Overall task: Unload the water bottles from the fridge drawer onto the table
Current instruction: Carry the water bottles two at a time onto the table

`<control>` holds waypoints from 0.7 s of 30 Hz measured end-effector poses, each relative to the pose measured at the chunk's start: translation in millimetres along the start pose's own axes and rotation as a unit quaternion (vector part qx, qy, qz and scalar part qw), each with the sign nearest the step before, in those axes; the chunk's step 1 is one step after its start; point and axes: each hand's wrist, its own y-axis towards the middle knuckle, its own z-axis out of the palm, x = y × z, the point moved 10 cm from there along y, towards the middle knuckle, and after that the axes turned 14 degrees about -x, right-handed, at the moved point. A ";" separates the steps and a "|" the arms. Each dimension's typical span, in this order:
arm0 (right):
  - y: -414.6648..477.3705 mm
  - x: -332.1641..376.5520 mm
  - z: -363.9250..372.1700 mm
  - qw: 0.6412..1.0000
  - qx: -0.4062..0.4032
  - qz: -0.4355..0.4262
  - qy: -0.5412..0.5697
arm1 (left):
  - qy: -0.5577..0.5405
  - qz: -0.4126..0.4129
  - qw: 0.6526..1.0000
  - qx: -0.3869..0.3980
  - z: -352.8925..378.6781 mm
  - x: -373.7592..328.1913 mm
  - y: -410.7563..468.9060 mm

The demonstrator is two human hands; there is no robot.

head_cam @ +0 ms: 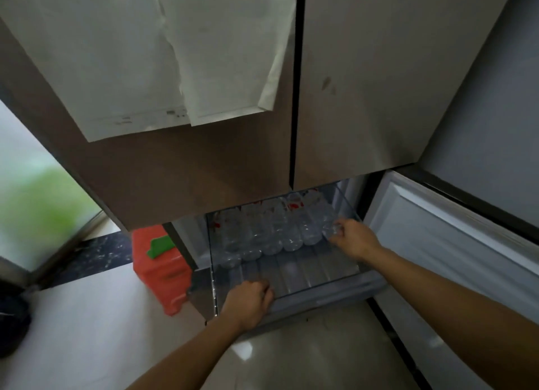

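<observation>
Below, right grip (354, 239) holds a bottle (328, 218), left grip (250, 302) the drawer (323, 297); labels (294, 205) unreadable.

The fridge drawer (320, 275) juts out below two upper doors (204, 170), and papers (145, 54) hang on the left one. A row of water bottles (271, 229) lies in its rear half. The left hand (248, 305) grips its front edge and the right hand (354, 239) holds the rightmost bottle (329, 223). A lower door (437, 243) stands open to the right. A crate (157, 261) sits on the floor to the left.
</observation>
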 end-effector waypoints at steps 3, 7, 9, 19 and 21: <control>36.3 -6.3 15.3 1.000 0.011 -0.011 -0.004 | -0.017 -0.039 0.999 -0.001 7.8 6.4 6.3; 82.3 -7.1 41.9 0.999 0.039 -0.024 -0.029 | 0.001 -0.098 0.995 -0.021 6.9 13.2 7.6; 99.1 -11.5 55.4 0.996 0.051 -0.016 -0.065 | 0.021 -0.116 0.992 -0.037 4.3 15.0 7.6; 123.0 -26.3 77.6 0.990 0.125 0.047 0.051 | 0.082 -0.192 0.973 -0.093 -4.2 23.8 -1.4; 109.3 -33.0 75.7 0.975 0.144 0.104 0.136 | 0.082 -0.194 0.972 -0.099 -4.5 24.5 -0.9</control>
